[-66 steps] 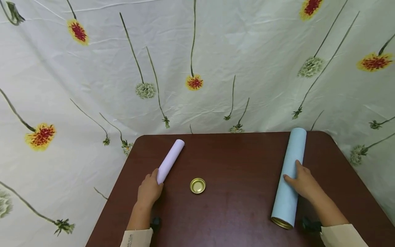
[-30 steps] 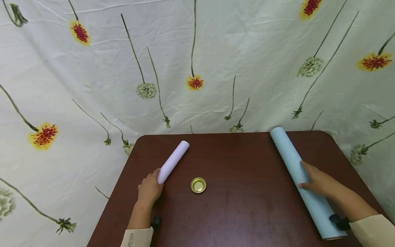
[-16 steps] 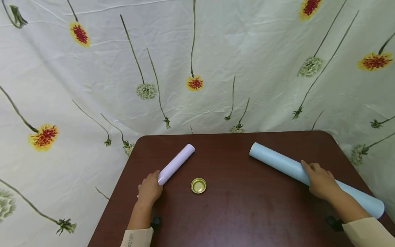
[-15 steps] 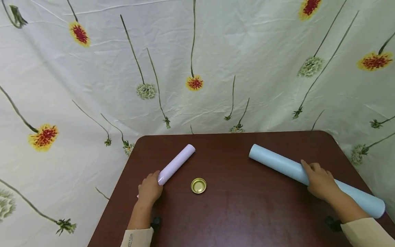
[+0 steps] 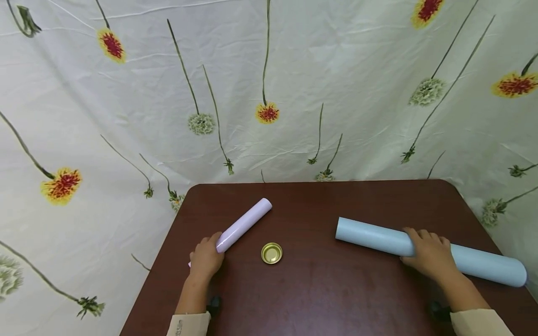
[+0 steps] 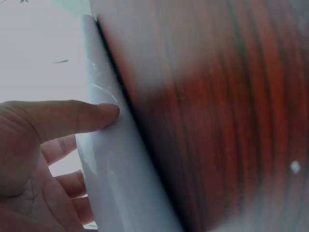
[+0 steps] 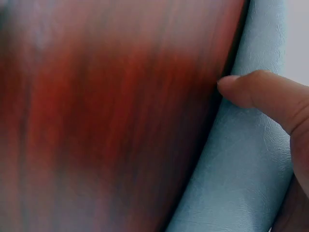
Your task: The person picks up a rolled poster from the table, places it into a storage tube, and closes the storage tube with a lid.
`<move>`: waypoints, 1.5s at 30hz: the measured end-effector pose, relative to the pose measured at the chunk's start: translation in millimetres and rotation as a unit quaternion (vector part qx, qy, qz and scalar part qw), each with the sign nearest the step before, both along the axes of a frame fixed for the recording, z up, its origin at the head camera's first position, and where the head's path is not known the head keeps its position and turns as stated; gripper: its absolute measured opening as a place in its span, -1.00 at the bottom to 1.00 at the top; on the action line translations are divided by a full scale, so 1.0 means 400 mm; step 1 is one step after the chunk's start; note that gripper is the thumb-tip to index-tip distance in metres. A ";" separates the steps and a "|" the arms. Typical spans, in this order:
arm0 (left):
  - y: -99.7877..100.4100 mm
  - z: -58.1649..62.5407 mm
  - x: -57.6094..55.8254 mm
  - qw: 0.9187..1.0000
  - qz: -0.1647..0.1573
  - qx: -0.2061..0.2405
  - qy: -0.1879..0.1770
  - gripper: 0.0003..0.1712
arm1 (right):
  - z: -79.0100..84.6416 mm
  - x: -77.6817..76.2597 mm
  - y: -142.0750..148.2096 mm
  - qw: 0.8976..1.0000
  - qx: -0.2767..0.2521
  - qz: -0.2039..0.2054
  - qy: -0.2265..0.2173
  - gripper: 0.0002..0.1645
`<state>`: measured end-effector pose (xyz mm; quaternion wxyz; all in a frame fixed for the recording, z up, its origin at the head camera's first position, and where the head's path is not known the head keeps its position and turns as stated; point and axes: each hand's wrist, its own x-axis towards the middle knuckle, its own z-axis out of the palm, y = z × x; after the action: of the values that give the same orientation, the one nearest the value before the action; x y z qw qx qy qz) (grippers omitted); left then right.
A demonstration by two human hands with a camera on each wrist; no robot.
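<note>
At the left of the table, my left hand [image 5: 206, 256] grips a slim pale lavender tube [image 5: 244, 225] that slants up to the right. The left wrist view has the thumb across the top of this glossy tube [image 6: 120, 179] and the other fingers curled on its far side. Over on the right, a thicker, longer light blue tube [image 5: 371, 234] lies nearly crosswise. My right hand [image 5: 430, 255] holds it around the middle, and the right wrist view has the thumb over its textured surface [image 7: 231, 159]. The lower end of the lavender tube is mostly hidden by the hand.
A small round gold lid [image 5: 271, 253] lies on the dark reddish-brown table [image 5: 319, 298], between the two tubes and nearer the lavender one. Behind the table hangs a white flower-print cloth [image 5: 294, 56]. A dark strap-mounted device [image 5: 213, 305] sits at the left wrist.
The blue tube has turned anticlockwise in my right hand, from nearly lengthwise to nearly crosswise. The lavender tube has tilted slightly further to the right. The gold lid stays put.
</note>
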<state>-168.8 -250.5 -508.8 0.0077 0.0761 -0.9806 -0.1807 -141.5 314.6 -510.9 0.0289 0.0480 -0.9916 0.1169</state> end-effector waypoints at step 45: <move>0.053 0.050 0.017 0.986 -0.083 0.114 0.094 -0.33 | 0.028 0.011 -0.034 0.980 -0.076 -0.027 0.185 0.04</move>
<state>-162.2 -229.2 -488.7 0.0763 -0.0220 -0.9512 -0.2980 -137.2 300.9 -499.8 0.2181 0.0398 -0.9584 0.1798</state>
